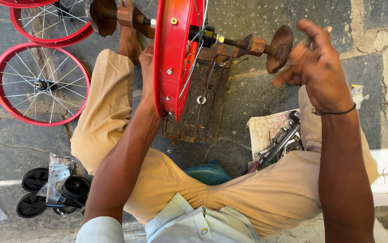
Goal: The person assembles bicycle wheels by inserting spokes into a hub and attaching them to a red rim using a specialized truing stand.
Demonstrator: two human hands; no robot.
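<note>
Seated cross-legged in tan trousers [171, 180], a person trues a red bicycle wheel [172, 58] on a wooden stand [203, 108].

Nearest the lens, both forearms reach forward over the knees. The left hand [147, 74] presses against the rim's left face, fingers mostly hidden behind the rim, so how far they close I cannot tell. The right hand [315, 63] hangs in the air to the right of the wheel, blurred, fingers loosely spread and holding nothing, just beside the rusty axle nut and disc [278, 47]. The wheel stands edge-on, its axle running left to right, so the left hand is the closer one to the rim. Two more red wheels [41, 84] lie on the stone floor at left, small black wheels [54, 191] below them, and tools [279, 144] on a cloth at right.
</note>
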